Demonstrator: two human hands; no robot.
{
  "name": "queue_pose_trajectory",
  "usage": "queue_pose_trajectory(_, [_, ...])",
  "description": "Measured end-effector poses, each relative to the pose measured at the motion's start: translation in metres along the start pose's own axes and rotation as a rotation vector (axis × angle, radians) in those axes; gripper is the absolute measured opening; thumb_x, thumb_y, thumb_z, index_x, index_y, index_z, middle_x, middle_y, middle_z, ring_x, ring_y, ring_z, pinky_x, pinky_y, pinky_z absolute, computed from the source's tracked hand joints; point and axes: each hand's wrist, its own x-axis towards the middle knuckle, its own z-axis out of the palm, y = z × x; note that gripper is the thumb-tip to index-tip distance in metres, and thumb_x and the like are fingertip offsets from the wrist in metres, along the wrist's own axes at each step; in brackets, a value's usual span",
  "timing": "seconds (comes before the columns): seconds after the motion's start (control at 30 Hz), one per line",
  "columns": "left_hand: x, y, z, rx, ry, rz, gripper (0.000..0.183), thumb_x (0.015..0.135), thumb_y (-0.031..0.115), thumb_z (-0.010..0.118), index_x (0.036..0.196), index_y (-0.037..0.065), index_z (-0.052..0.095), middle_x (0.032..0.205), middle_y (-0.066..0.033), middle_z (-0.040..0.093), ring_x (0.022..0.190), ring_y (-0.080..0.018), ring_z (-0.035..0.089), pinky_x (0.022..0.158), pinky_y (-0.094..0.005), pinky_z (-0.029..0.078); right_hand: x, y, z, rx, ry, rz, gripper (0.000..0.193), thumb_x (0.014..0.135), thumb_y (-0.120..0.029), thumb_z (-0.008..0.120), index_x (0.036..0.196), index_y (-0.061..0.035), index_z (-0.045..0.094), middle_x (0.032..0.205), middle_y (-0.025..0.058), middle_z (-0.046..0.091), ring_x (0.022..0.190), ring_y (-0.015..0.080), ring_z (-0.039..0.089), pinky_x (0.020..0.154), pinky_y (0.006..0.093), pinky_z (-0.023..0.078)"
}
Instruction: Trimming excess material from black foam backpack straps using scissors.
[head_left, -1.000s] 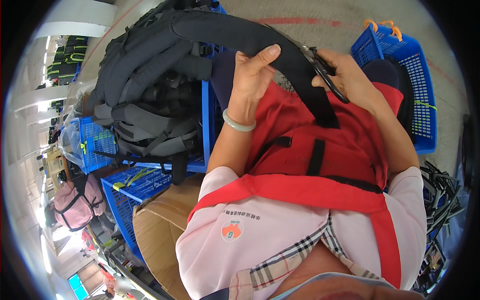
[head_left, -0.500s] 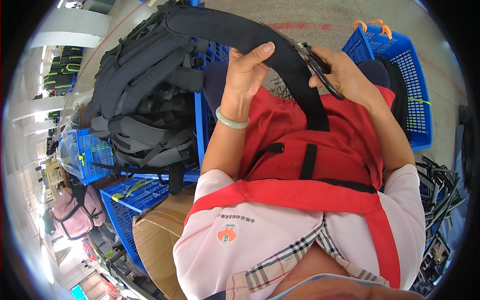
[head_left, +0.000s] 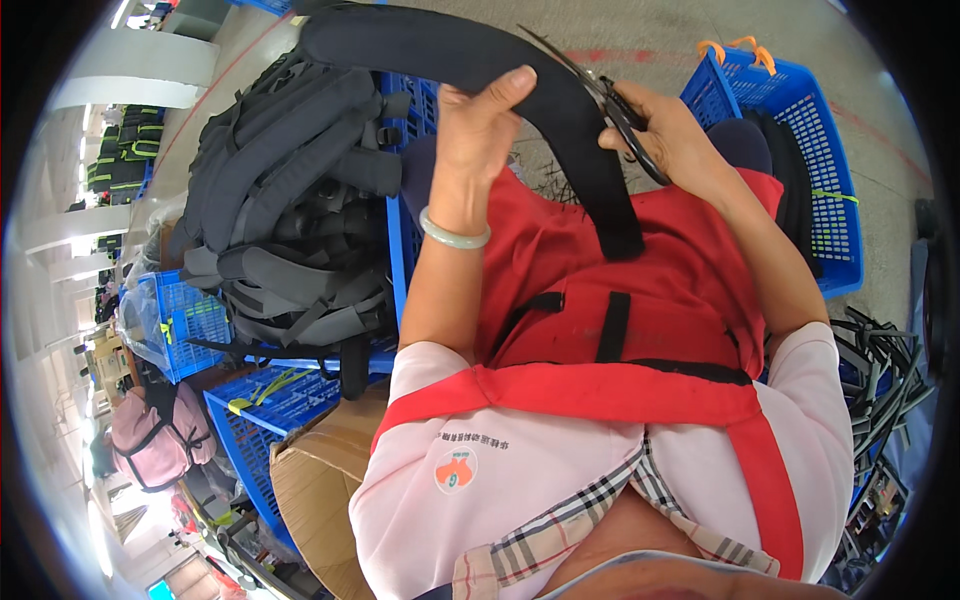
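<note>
A long, curved, padded black strap [head_left: 440, 47] arches from the upper left down to the red apron [head_left: 560, 290] on my lap. My left hand [head_left: 480, 120] grips its middle, thumb on top and fingers behind it. Black-handled scissors [head_left: 630, 125] are held in my right hand [head_left: 670, 135], fingers around the handles. Their metal blades point up and left, parted a little, alongside the strap's outer edge. Whether the blades touch the strap I cannot tell. A pale bangle circles my left wrist.
To the left, a heap of black and grey padded straps [head_left: 290, 190] lies over blue crates. A blue basket [head_left: 855, 220] with orange ties stands at the right, black pieces inside. Below it are piled dark strips [head_left: 870, 380]. An open cardboard box [head_left: 315, 480] sits at the lower left.
The strap and both hands have shifted slightly left. The strap's lower end has slid left on the apron, and the scissor blades now show more clearly beyond its edge.
</note>
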Motion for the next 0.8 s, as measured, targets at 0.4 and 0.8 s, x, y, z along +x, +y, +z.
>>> queue_pose_trajectory(0.4, [-0.065, -0.073, -0.004, 0.527, -0.196, -0.559, 0.034, 0.086, 0.012, 0.07, 0.115, -0.001, 0.057, 0.104, -0.002, 0.062, 0.095, -0.0102, 0.055, 0.084, -0.0265, 0.046, -0.007, -0.007, -0.002, 0.193, 0.328, -0.093, 0.024, 0.08, -0.017, 0.077, 0.09, -0.0043, 0.059, 0.072, -0.0028, 0.056, 0.066, 0.003, 0.05, 0.061, 0.0177, 0.04])
queue_pose_trajectory(0.8, [-0.04, -0.046, 0.01, 0.426, -0.055, -0.188, 0.024, 0.089, 0.009, 0.065, 0.111, 0.0, 0.059, 0.096, -0.0025, 0.064, 0.086, -0.01, 0.059, 0.078, -0.0237, 0.05, -0.014, 0.01, 0.013, 0.4, 0.256, 0.069, 0.021, 0.084, -0.019, 0.074, 0.089, -0.0051, 0.06, 0.069, -0.0022, 0.057, 0.062, 0.0051, 0.053, 0.058, 0.0199, 0.044])
